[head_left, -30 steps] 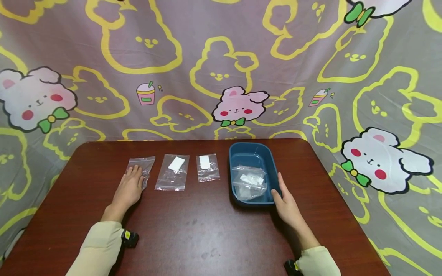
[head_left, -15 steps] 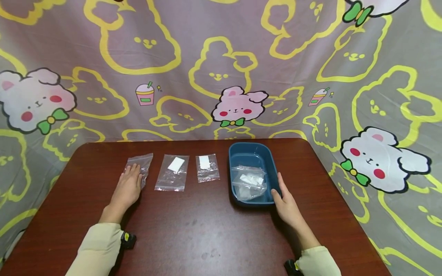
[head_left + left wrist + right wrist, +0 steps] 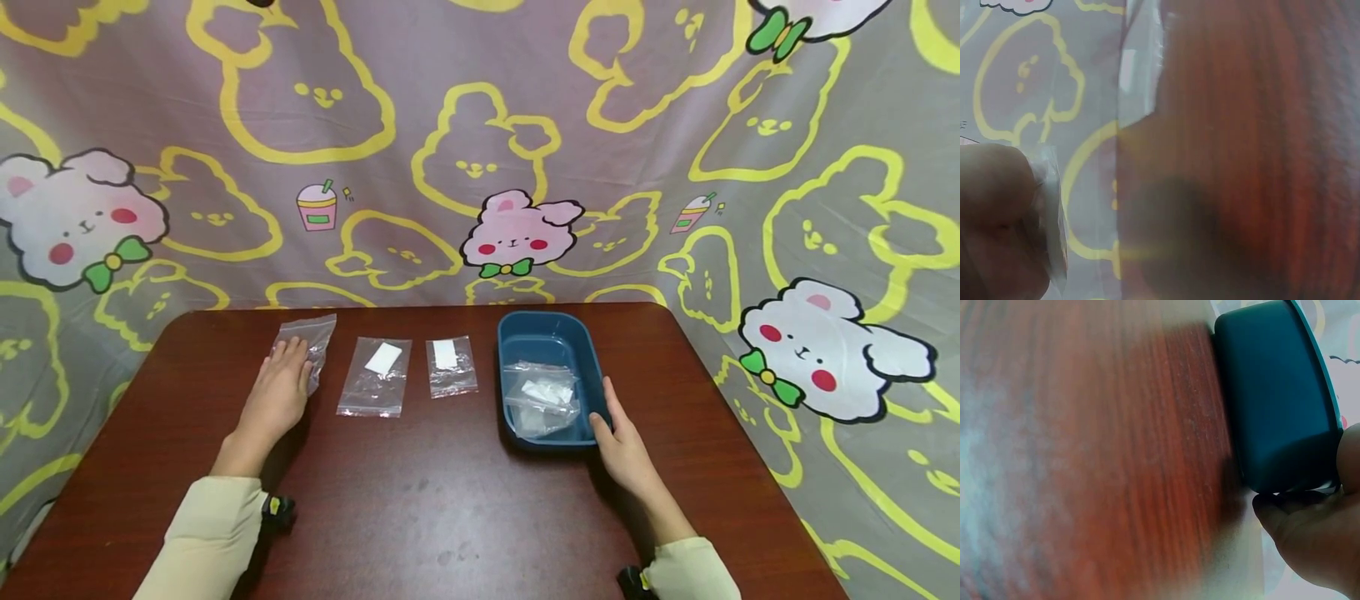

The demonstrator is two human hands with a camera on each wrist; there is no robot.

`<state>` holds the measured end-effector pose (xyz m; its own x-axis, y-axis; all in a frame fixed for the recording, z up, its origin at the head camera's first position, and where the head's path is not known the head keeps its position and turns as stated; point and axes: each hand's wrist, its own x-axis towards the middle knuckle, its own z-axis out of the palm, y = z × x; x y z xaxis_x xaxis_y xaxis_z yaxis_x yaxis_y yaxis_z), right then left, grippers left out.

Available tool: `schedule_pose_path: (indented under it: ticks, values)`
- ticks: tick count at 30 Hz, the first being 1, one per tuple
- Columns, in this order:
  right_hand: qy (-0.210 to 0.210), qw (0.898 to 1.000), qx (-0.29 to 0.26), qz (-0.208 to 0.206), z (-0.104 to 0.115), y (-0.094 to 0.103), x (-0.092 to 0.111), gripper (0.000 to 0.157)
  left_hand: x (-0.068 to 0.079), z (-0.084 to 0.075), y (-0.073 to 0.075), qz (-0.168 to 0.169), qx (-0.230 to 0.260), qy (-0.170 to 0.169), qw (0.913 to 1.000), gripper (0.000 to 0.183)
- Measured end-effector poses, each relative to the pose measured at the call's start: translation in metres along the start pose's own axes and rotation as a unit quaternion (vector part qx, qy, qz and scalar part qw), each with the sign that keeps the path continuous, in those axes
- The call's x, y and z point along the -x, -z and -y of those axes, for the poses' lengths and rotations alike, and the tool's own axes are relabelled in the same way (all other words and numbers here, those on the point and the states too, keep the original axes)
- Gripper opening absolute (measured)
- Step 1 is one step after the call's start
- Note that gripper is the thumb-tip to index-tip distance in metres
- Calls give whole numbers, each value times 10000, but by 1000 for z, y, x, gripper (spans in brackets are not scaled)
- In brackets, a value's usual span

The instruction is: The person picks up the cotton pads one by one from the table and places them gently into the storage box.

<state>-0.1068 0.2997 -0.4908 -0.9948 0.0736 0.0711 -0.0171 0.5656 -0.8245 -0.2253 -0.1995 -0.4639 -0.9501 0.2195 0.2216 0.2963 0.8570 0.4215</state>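
My left hand (image 3: 277, 387) holds a clear zip-lock bag (image 3: 318, 337) at the table's left side, with the palm down over it. In the left wrist view the bag's edge (image 3: 1055, 219) shows beside the fingers, off the tabletop; the thumb's hold is partly hidden. My right hand (image 3: 630, 446) grips the near right corner of a blue plastic bin (image 3: 510, 333), thumb at the rim and fingers along the outer wall. Inside the bin lie zip-lock bags (image 3: 542, 400) with white pieces in them. The bin's outer wall (image 3: 1279, 394) fills the right wrist view's upper right.
Two more zip-lock bags, a larger one (image 3: 375, 392) and a smaller one (image 3: 453, 379), lie flat between the hands, each with a white rectangle inside. The brown wooden table (image 3: 435, 500) ends at a patterned curtain (image 3: 420, 183) behind and beside it.
The left hand's zip-lock bag has shifted away from me, toward the table's far edge, and seems to have risen. The right hand and the bin have stayed put.
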Motion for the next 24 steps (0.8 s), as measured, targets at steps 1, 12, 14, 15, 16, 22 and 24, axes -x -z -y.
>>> schedule_pose_path:
  ticks: [1, 12, 14, 15, 16, 22, 24]
  values:
    - [-1, 10000, -6, -1, 0, 0, 0, 66, -1, -2, 1, -17, 14, -17, 10000, 45]
    - [26, 10000, 3, 13, -1, 0, 0, 66, -3, -16, 11, -61, 111, -34, 9999, 46]
    - [35, 10000, 17, 8, -1, 0, -1, 66, -3, -16, 11, -30, 103, -41, 9999, 46]
    - [44, 10000, 23, 4, -1, 0, -1, 66, -3, -16, 10, -12, 100, -30, 9999, 46]
    - [48, 10000, 33, 4, -1, 0, -1, 66, -4, -17, 10, 1, 95, -22, 10000, 46]
    - [50, 10000, 57, 7, -1, 0, -1, 66, -5, -19, 3, -21, 91, -97, 9999, 46]
    - [51, 10000, 53, 7, 0, 0, -1, 66, -5, -21, 1, -17, 91, -138, 9999, 45]
